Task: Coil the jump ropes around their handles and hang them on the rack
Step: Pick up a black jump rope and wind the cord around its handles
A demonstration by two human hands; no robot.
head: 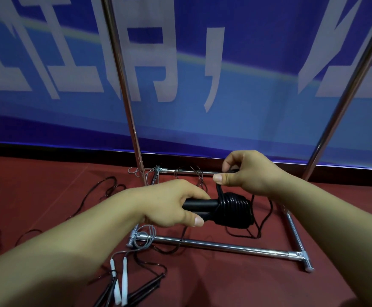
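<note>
My left hand (pixel 176 204) grips the paired black handles (pixel 199 207) in front of the rack (pixel 225 245) while my right hand (pixel 247 173) pinches the rope (pixel 236 209), which looks light, limp and springy, so I judge it needs constant tension.

Glossy black rope coil (pixel 236 207), shiny metal rack (pixel 225 245), matt red carpet (pixel 47 185)

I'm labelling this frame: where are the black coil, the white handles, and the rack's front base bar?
black coil (pixel 236 207), head view, middle of the wound turns.
white handles (pixel 125 282), head view, shaft of the right-hand one.
front base bar (pixel 225 245), head view, bare mid-span.
</note>
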